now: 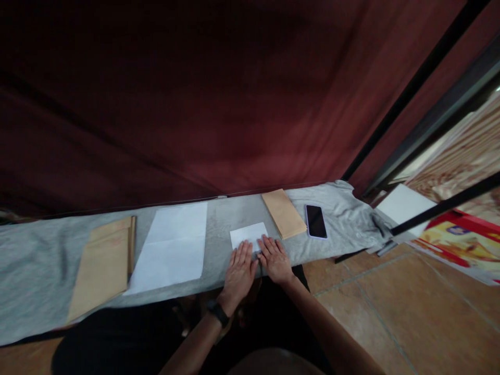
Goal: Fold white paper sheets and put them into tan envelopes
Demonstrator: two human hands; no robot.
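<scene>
A small white sheet of paper, apparently folded, lies on the grey cloth in front of me. Flat on its left near side rests my left hand, fingers stretched out, with a dark band on the wrist. My right hand presses on its right near corner, fingers also extended. Both hands are open, and their fingers cover the paper's near edge. To the left is a larger white sheet with a faint crease across it. A brown envelope lies just right of the folded paper.
Brown envelopes are stacked at the left of the grey cloth. A phone with a pale purple case lies at the right. Behind rises a dark red curtain. A red and yellow box stands beyond the right end, above the tiled floor.
</scene>
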